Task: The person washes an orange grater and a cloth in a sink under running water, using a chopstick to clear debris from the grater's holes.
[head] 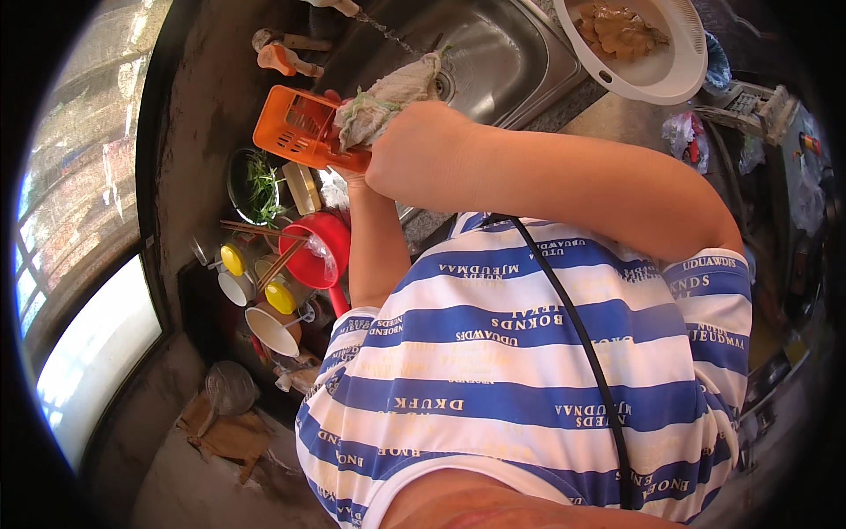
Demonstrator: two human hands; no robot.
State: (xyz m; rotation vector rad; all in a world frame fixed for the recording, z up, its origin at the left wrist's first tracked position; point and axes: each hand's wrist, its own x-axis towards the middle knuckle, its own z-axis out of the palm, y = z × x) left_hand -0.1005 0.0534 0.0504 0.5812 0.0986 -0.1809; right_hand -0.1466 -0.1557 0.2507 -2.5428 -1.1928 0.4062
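My left hand point(354, 177) holds an orange plastic slotted caddy point(291, 139) from below and behind, tilted over the edge of the sink; most of its fingers are hidden by the plastic. A wet, pale cloth point(404, 86) with greenish edges is bunched in my right hand point(408, 144), pressed against the caddy's near end. Its fingers are turned away from view. Under both hands lies the stainless steel sink point(512, 63), with the drain point(444, 84) partly behind the cloth. Water runs from a tap point(340, 5) into it.
A valve with an orange handle point(277, 59) juts out by the wall. Left of my arm are a bowl of green leaves point(261, 188), a red saucepan point(337, 248), chopsticks point(281, 264) and mugs point(271, 330). A white colander basin point(667, 86) holding brown pieces stands right.
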